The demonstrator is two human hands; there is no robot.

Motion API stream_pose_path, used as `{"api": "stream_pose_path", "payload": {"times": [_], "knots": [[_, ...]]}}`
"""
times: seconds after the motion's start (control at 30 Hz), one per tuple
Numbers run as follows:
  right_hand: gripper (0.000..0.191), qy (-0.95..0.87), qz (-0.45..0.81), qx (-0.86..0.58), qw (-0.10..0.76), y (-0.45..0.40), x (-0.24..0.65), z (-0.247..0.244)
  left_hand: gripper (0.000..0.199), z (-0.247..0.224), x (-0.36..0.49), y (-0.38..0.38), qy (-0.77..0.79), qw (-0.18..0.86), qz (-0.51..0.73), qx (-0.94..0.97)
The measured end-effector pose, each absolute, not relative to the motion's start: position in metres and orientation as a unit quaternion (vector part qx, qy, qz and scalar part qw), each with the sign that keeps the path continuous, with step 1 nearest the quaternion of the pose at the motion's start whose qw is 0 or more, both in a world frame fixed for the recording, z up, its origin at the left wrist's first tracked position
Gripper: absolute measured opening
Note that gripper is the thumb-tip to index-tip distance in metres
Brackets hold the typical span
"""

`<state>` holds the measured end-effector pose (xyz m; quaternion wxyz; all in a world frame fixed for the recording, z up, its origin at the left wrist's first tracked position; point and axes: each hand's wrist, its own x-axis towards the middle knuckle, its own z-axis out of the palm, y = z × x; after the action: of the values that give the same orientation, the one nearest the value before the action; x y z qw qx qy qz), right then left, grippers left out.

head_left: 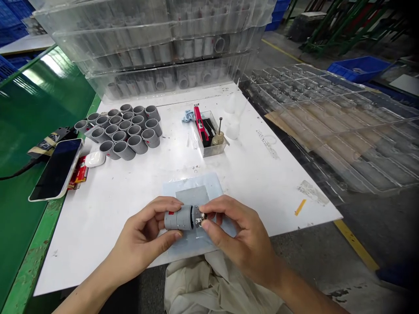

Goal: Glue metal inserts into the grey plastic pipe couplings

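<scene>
Cylinder, grey and smooth-walled, was held sideways over the blue pad on the tabletop. My left hand gripped it around the outer wall, thumb below and fingers above; my right hand pinched a small metal-fitted part at the rim facing it. Whether the two pieces touched, I could not tell. I judged the cylinder light and stiff, its round wall apt to roll or slip, so best held by the sides. The small part looked more fragile, safest taken by its edges.
</scene>
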<state>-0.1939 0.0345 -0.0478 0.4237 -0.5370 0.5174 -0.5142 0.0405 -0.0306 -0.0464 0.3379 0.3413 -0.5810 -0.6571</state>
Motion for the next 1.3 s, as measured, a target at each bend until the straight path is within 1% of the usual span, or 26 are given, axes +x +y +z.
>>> {"api": "stream_pose_path", "payload": {"times": [0.63, 0.9, 1.0, 1.07, 1.17, 1.23, 1.3], "knots": [[0.020, 0.515, -0.519, -0.537, 0.422, 0.034, -0.192, -0.043, 0.037, -0.047, 0.040, -0.033, -0.598, 0.327, -0.652, 0.332], [0.022, 0.484, -0.512, -0.554, 0.443, 0.032, -0.194, -0.043, 0.036, -0.043, 0.040, -0.033, -0.578, 0.334, -0.657, 0.350], [0.018, 0.497, -0.504, -0.541, 0.455, 0.032, -0.196, -0.043, 0.035, -0.043, 0.040, -0.031, -0.574, 0.340, -0.654, 0.357], [0.013, 0.530, -0.496, -0.517, 0.454, 0.033, -0.195, -0.042, 0.035, -0.042, 0.039, -0.030, -0.580, 0.346, -0.645, 0.359], [0.006, 0.562, -0.498, -0.510, 0.418, 0.036, -0.193, -0.040, 0.034, -0.038, 0.038, -0.028, -0.615, 0.340, -0.601, 0.380], [0.009, 0.565, -0.507, -0.515, 0.398, 0.038, -0.192, -0.038, 0.037, -0.033, 0.039, -0.028, -0.646, 0.323, -0.559, 0.407], [0.014, 0.565, -0.491, -0.500, 0.436, 0.039, -0.192, -0.036, 0.047, -0.029, 0.041, -0.030, -0.655, 0.320, -0.524, 0.440]]}}
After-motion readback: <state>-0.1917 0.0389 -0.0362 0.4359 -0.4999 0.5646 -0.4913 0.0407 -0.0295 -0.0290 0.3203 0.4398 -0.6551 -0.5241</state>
